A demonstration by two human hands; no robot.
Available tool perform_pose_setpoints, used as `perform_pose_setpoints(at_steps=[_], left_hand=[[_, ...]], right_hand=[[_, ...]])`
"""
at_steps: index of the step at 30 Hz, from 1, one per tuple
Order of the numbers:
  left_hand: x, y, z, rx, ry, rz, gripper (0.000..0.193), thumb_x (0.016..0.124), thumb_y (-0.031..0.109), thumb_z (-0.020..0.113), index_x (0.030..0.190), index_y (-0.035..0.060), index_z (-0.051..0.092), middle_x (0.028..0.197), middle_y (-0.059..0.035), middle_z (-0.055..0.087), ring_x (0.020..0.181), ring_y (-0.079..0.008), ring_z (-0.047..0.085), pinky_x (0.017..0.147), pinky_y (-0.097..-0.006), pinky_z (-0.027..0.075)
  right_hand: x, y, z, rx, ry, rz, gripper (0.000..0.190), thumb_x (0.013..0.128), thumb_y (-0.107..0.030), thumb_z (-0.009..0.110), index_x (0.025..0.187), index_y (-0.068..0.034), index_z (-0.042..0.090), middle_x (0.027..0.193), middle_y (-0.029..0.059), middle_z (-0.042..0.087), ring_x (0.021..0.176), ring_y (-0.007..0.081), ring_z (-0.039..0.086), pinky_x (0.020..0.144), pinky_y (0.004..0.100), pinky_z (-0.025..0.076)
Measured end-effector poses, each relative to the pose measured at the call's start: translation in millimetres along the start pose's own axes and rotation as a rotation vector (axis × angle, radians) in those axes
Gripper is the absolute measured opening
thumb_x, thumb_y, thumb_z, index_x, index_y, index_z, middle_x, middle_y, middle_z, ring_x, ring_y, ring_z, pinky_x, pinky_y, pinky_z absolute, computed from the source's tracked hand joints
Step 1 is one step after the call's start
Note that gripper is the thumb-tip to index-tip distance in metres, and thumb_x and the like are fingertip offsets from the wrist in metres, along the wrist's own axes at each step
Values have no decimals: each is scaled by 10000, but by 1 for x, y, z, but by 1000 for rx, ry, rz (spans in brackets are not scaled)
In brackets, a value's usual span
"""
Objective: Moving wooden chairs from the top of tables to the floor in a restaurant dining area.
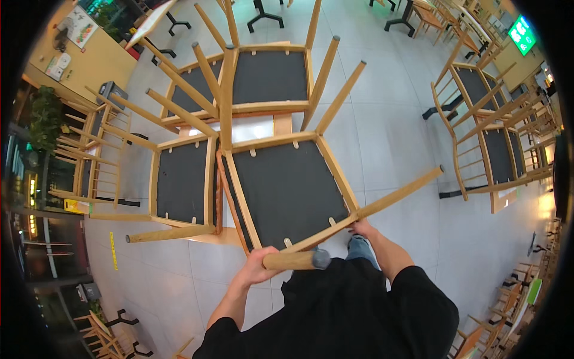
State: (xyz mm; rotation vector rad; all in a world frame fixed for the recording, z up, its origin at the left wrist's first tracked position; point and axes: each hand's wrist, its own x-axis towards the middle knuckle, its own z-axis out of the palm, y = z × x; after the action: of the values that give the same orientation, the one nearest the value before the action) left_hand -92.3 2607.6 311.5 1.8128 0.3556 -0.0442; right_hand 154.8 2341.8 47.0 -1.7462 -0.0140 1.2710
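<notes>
An upturned wooden chair [287, 188] with a dark underside lies before me, its legs pointing up and outward. My left hand [262, 265] grips it at the near corner, around the base of a leg [291, 260]. At the right corner, my right hand [361, 228] holds the frame below another leg [401, 190]; its fingers are partly hidden under the seat. Close beside on the left sits a second upturned chair [183, 184]. Two more, a far chair [271, 76] and a far-left chair [197, 87], rest upside down on the same table [282, 124].
More upturned chairs stand on tables at the right [473, 89] and left [94, 166]. Grey floor tiles [385, 134] run between them. A wooden counter [85, 58] is at the upper left, and a lit green screen [522, 35] hangs at the upper right.
</notes>
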Motion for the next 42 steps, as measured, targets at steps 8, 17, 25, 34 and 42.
perform_pose_setpoints(at_steps=[8, 17, 25, 34, 42], left_hand=[[29, 56, 130, 186, 57, -49, 189, 698, 150, 730, 751, 50, 579, 647, -69, 585, 595, -196, 591, 547, -287, 451], [73, 109, 258, 131, 176, -328, 279, 706, 203, 695, 868, 9, 577, 708, -52, 584, 678, -128, 561, 624, -295, 455], [64, 116, 323, -21, 269, -210, 207, 697, 149, 702, 716, 24, 538, 626, -5, 535, 589, -78, 495, 535, -249, 410], [-2, 99, 373, -218, 190, -121, 189, 672, 105, 709, 714, 40, 537, 635, -1, 543, 588, -81, 505, 548, -240, 414], [-9, 100, 421, -233, 185, -117, 218, 674, 141, 711, 756, 32, 540, 653, -11, 545, 600, -95, 509, 564, -253, 427]], right_hand=[[19, 66, -66, 139, -220, 38, 296, 805, -46, 567, 1082, -106, 482, 945, 58, 577, 870, 228, 592, 750, 446, 498], [-13, 67, -187, 40, -348, 43, 322, 703, 53, 616, 991, -84, 572, 847, 26, 598, 697, 163, 592, 606, 284, 506], [-54, 66, -249, -229, -457, 124, 392, 698, 21, 602, 1072, -91, 564, 919, 58, 613, 737, 183, 621, 584, 308, 538], [-98, 161, -274, -276, -330, 207, 378, 687, -43, 598, 1061, -88, 573, 868, 80, 620, 648, 174, 597, 541, 296, 517], [-172, 266, -290, -326, -44, 192, 410, 633, -82, 623, 1042, -54, 608, 882, 124, 627, 781, 234, 610, 647, 336, 523]])
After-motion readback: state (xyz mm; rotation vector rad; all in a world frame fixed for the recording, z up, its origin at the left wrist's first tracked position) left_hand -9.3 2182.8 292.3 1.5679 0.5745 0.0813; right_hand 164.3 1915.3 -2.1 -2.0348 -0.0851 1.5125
